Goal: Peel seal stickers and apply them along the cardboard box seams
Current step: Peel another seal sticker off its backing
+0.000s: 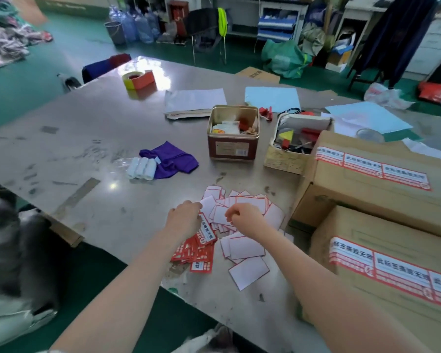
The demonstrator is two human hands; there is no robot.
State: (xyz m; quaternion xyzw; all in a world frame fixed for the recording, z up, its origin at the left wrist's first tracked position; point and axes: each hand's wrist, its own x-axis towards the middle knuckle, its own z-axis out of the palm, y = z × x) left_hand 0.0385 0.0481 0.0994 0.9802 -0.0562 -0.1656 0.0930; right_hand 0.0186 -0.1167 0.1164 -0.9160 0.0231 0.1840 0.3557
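Nearest the camera, two bare forearms reach out over the near edge of the steel table (92, 138). The left hand (185, 217) has its fingers curled down, pinching a red-and-white seal sticker (206, 231) that stands on edge above a stack of red stickers (194, 253) lying at the near edge. The right hand (242, 215), just beside it, has its fingers bunched together over the spread of peeled white backings (245, 247); whether it pinches a corner of the sticker or holds nothing cannot be told from here.

To the right, two cardboard boxes lie along the table's right edge: the nearer box (367, 225) already carries a row of seals along its top seam, and the farther box (354, 151) carries another row.

Beyond the backings, toward the table's middle, lie a purple cloth (173, 159) with white rolls (141, 168) touching it, an open tin (233, 135) and a small carton of tools (290, 146). A tape dispenser (138, 79) stands near the far edge.

The risk here is probably in the peel: a seal pulled off crookedly may fold and stick to itself or to the fingers. Loose backings lie so close to the fresh stack that a used one could be picked up by mistake.
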